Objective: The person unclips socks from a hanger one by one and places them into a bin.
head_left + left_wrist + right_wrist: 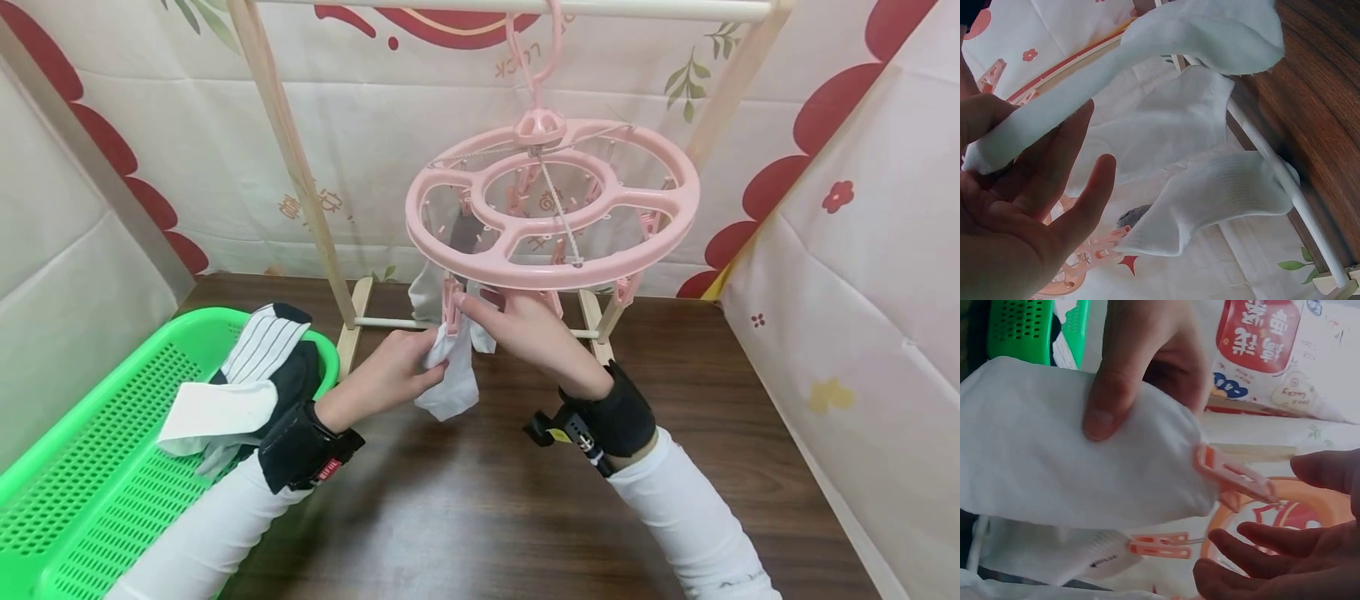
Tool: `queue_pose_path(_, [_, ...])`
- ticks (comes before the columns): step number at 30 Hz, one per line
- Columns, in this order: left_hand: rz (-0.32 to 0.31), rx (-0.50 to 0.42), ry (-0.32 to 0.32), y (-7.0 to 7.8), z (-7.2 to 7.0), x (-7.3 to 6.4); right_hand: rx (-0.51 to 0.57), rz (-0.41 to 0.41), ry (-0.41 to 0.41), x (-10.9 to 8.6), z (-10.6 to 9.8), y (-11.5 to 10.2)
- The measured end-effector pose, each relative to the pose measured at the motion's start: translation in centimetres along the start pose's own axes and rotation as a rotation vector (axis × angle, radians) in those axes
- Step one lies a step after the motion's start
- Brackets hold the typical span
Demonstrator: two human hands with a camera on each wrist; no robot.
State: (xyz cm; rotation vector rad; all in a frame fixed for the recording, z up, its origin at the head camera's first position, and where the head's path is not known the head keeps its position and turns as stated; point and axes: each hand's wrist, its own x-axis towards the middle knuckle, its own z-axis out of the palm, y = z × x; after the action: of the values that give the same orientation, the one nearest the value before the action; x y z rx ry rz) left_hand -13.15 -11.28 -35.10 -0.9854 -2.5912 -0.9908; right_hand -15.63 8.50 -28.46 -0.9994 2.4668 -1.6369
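Observation:
A white sock (453, 390) hangs from a pink clip (451, 308) at the near left of the round pink drying hanger (480, 268). My left hand (392, 373) pinches this sock just below the clip, thumb on its near face in the right wrist view. Beside the clip is my right hand (536, 333), under the hanger's rim. Its fingers (1272, 547) are spread and apart from the clip's jaws in the right wrist view. Behind hang another white sock (1210, 194) on its own clip and a grey sock (467, 233).
To the left stands a green basket (112, 392) with striped, white and dark socks (262, 346) at its right end. The hanger's hook hangs on the white bar (637, 8) of a wooden rack (288, 158). Patterned cloth walls (840, 275) enclose the brown table (465, 517).

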Motion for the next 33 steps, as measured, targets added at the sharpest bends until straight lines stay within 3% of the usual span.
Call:
queue_pose_path(2, [-0.001, -0.004, -0.004, 0.0, 0.0, 0.0, 0.0, -0.004, -0.015, 0.5, 0.2, 0.2])
queue_pose_path(9, [-0.009, -0.01, -0.017, 0.0, 0.2, -0.1, 0.247, -0.005, -0.07, 1.1, 0.7, 1.0])
queue_pose_path(16, [-0.016, 0.0, -0.012, -0.4, -0.1, -0.6, 0.371, 0.064, -0.023, 0.5, 0.4, 1.2])
queue_pose_path(25, [0.002, -0.012, -0.066, -0.5, -0.3, -1.2, 0.469, 0.016, 0.066, -0.2, -0.2, 1.0])
queue_pose_path(33, [0.0, 0.093, 0.098, -0.8, -2.9, -2.0, 0.523, -0.041, 0.063, -0.2, -0.7, 1.6])
